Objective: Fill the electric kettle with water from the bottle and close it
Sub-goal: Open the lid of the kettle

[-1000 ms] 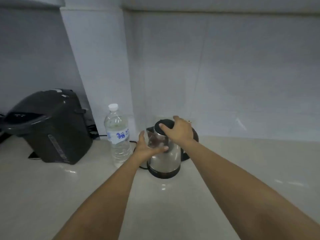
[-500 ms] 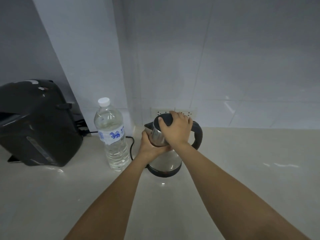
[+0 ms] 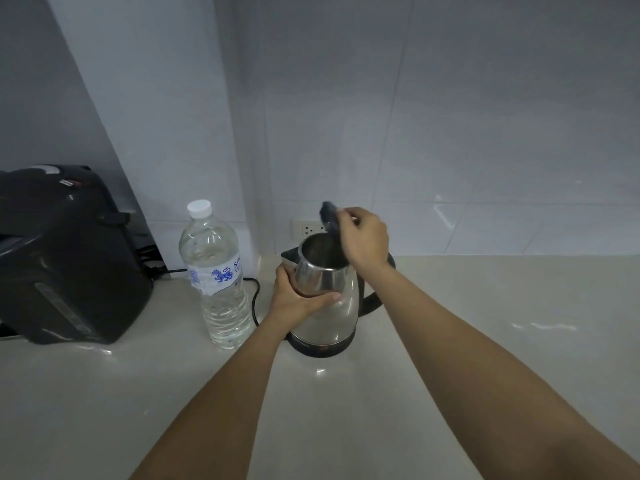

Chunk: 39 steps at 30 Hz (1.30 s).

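A steel electric kettle with a black base and handle stands on the pale counter. Its mouth is uncovered. My left hand wraps the kettle's body just under the spout. My right hand holds the black lid, tilted up and back above the rim. To the left of the kettle stands a clear water bottle with a white cap on and a blue-printed label, close beside my left hand but apart from it.
A black hot-water dispenser sits at the far left, its cord running behind the bottle. A wall socket is behind the kettle. White tiled walls meet in a corner at the back.
My right hand has pulled the lid up off the kettle, so the mouth now shows. My left hand has closed on the kettle's body. The camera has moved closer.
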### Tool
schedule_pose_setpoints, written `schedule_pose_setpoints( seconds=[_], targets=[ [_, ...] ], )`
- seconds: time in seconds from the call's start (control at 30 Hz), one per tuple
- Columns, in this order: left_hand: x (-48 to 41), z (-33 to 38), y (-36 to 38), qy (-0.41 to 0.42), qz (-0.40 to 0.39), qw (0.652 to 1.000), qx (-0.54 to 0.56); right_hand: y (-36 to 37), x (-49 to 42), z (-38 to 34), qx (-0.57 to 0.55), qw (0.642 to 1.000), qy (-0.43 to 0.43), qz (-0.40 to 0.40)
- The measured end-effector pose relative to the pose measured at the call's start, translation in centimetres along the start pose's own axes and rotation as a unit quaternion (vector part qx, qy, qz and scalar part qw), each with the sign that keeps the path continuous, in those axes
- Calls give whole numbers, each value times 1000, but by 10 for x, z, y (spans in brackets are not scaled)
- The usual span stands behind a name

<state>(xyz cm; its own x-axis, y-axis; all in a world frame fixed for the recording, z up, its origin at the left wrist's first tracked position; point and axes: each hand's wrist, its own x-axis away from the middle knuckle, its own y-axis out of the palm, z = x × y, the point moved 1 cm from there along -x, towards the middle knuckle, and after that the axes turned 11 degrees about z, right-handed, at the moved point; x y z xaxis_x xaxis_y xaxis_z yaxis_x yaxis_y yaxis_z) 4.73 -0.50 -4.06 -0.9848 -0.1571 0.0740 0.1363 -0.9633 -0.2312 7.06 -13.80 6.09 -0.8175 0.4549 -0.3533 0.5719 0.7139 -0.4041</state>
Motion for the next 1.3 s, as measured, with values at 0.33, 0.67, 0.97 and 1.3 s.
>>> schedule_pose_setpoints(
  seconds=[0.33,0.67,0.97,1.3],
  targets=[
    [0,1,0,-5,-6,1000,-15,-49,-9,51,-260,911,317,45],
    [0,-1,0,5,7,1000,-11,-32,11,103,-291,866,405,-23],
    [0,-1,1,9,5,1000,-28,-27,4,123,-59,968,208,-131],
    [21,26,-16,47,27,997,-50,-51,16,96,-35,988,123,-91]
  ],
)
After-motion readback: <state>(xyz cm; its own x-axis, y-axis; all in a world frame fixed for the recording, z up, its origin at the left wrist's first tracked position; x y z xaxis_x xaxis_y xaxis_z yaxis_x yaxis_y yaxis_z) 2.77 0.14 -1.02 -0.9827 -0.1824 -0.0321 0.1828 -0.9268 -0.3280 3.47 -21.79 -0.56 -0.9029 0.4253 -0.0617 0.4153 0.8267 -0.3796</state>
